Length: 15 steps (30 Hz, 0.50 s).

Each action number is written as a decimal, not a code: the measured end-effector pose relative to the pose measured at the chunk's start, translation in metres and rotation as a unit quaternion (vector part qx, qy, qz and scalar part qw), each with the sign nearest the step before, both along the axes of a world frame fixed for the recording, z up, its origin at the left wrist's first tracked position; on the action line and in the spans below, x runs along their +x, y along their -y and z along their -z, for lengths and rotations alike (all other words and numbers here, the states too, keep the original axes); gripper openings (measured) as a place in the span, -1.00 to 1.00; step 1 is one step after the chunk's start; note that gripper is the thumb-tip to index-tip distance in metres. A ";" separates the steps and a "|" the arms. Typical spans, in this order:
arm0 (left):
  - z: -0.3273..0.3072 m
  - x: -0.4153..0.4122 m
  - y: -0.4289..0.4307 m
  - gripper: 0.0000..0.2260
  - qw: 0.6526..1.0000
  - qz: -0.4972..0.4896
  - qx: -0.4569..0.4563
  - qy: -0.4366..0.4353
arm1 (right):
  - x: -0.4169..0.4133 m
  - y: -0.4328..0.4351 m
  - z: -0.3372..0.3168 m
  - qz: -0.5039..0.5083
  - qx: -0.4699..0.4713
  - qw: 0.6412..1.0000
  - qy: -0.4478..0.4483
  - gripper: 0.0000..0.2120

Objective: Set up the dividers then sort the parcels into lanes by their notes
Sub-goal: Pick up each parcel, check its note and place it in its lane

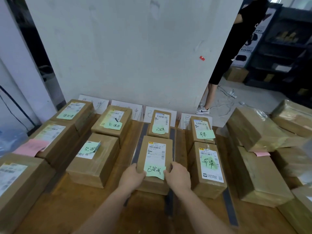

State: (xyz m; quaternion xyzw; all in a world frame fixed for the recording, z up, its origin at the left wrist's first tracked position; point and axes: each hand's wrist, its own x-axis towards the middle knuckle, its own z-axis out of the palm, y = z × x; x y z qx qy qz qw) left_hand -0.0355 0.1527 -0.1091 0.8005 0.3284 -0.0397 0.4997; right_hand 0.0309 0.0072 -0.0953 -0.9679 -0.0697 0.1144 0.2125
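Note:
A brown parcel (pixel 154 154) with a green note lies in the third lane on the wooden table (pixel 70 211). My left hand (pixel 132 177) grips its near left corner and my right hand (pixel 178 176) grips its near right corner. Dark divider strips (pixel 139 144) (pixel 172 137) run along both sides of that lane; a third strip (pixel 230 206) lies right of the fourth lane. Another parcel (pixel 160 124) sits farther back in the same lane. White lane signs (pixel 101 103) stand against the wall.
Noted parcels fill the first lane (pixel 74 112), second lane (pixel 94 157) and fourth lane (pixel 208 168). Several unsorted parcels (pixel 253 130) are stacked at the right. A parcel with a pink note (pixel 50 141) lies at the left. A person (pixel 236 48) stands beyond the wall's edge.

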 end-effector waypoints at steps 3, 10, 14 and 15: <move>0.001 0.003 -0.001 -0.70 1.000 0.009 0.007 -0.002 | 0.001 -0.003 0.000 -0.006 -0.013 1.000 0.003 -0.80; 0.002 0.008 -0.004 -0.52 0.997 0.048 0.060 -0.014 | 0.002 -0.006 0.000 -0.029 -0.023 0.999 0.022 -0.82; -0.008 0.014 -0.003 -0.48 0.986 0.080 0.144 0.008 | -0.001 -0.004 -0.008 -0.038 0.001 0.998 0.048 -0.80; -0.012 0.016 -0.003 -0.51 0.982 0.089 0.166 0.028 | -0.001 -0.001 -0.012 -0.044 0.006 0.997 0.060 -0.81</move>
